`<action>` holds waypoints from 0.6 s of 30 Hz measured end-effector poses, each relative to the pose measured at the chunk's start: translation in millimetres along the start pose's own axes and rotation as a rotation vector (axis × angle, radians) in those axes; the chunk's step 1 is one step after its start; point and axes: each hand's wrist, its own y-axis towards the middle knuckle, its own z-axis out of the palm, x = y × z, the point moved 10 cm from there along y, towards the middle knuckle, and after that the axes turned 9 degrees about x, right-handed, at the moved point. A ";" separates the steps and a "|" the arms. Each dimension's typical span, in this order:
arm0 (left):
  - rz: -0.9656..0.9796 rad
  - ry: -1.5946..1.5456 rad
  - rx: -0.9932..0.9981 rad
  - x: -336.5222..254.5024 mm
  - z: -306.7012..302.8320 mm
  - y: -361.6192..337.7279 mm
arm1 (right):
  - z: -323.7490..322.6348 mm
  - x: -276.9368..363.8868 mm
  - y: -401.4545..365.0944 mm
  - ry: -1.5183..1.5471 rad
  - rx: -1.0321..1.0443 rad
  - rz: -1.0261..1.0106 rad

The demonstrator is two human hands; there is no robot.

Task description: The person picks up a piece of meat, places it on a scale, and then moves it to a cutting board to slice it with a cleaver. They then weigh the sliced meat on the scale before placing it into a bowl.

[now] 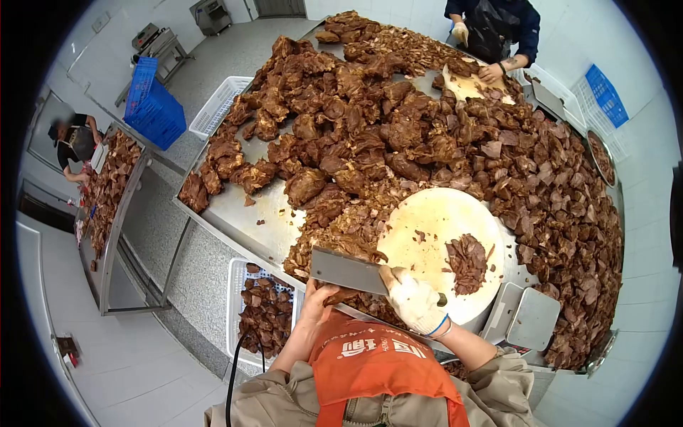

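Observation:
My right hand (415,302), in a white cloth glove, grips the handle of a broad steel cleaver (347,270) whose blade points left over the table's near edge. My bare left hand (315,302) sits just under the blade, fingers curled on a piece of brown cooked meat (343,294); the blade hides part of it. Beside my right hand stands a round pale chopping board (434,228) carrying a small pile of sliced meat (467,262). A big heap of meat chunks (370,135) covers the steel table (263,213).
A white crate of meat (265,317) stands on the floor below the table edge. A scale (530,317) is at my right. Across the table another person's hands (491,71) work at a second board. A blue crate (153,107) and a further worker (75,142) are at the left.

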 end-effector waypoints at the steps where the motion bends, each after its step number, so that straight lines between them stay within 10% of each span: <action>1: 0.002 -0.002 -0.004 -1.9 -2.9 -2.3 | 0.0 -3.3 2.4 0.001 0.035 0.018; 18: -0.213 -0.032 0.166 -17.4 -21.7 4.1 | -1.4 -1.8 5.6 -0.216 0.115 -0.202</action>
